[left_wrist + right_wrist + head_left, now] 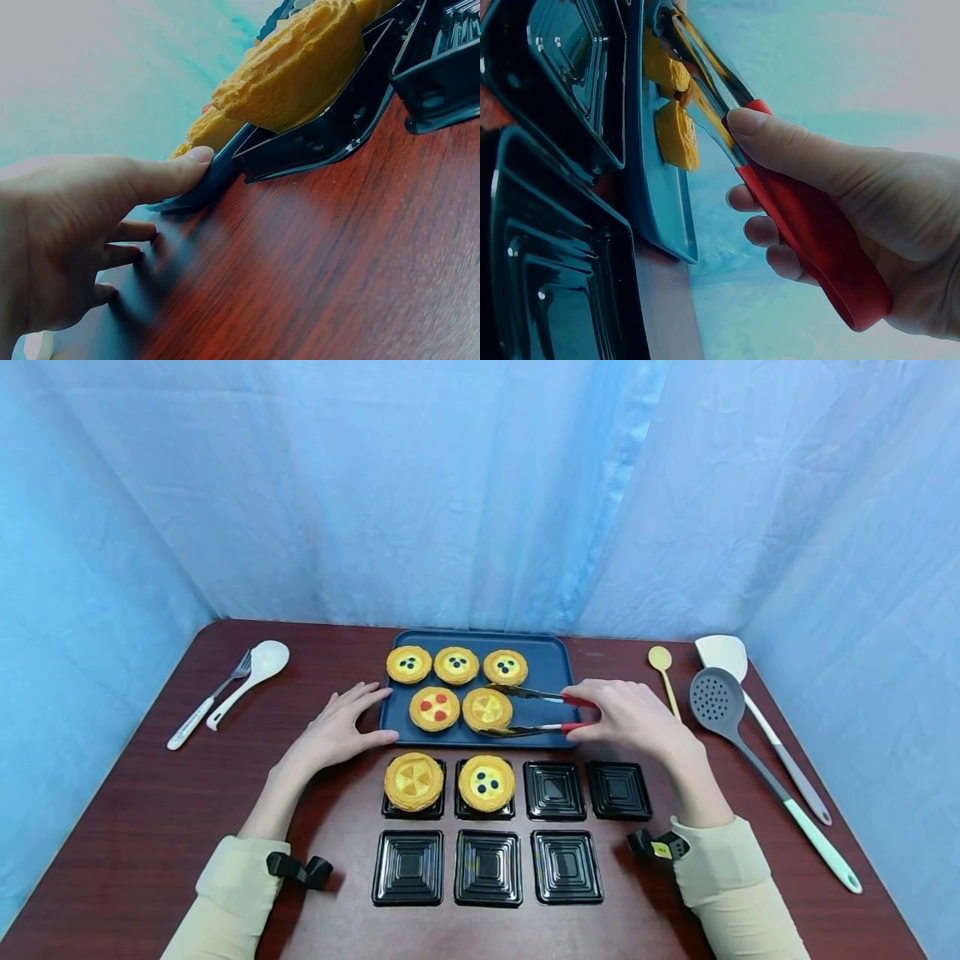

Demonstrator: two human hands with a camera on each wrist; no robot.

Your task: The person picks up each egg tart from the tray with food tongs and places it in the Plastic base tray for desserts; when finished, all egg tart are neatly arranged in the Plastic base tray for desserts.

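Observation:
My right hand [626, 714] grips red-handled tongs [799, 217]. In the head view, the tongs' spread arms reach either side of a tart with yellow wedges [487, 709] at the front of a dark blue tray [547, 668]; whether they touch it I cannot tell. My left hand [341, 727] has its fingers spread, with thumb and fingertips touching the tray's left side. Also on the tray are a tart with red pieces [434, 708] and three tarts with dark berries [457, 666] behind.
Before the tray stand two rows of black square containers [408, 868]. Two hold tarts, a wedge-topped one [413, 782] and a berry one [486, 783]. A fork [206, 706] and white spoon [258, 675] lie left; a yellow spoon [662, 664], skimmer [723, 702] and spatula [772, 722] lie right.

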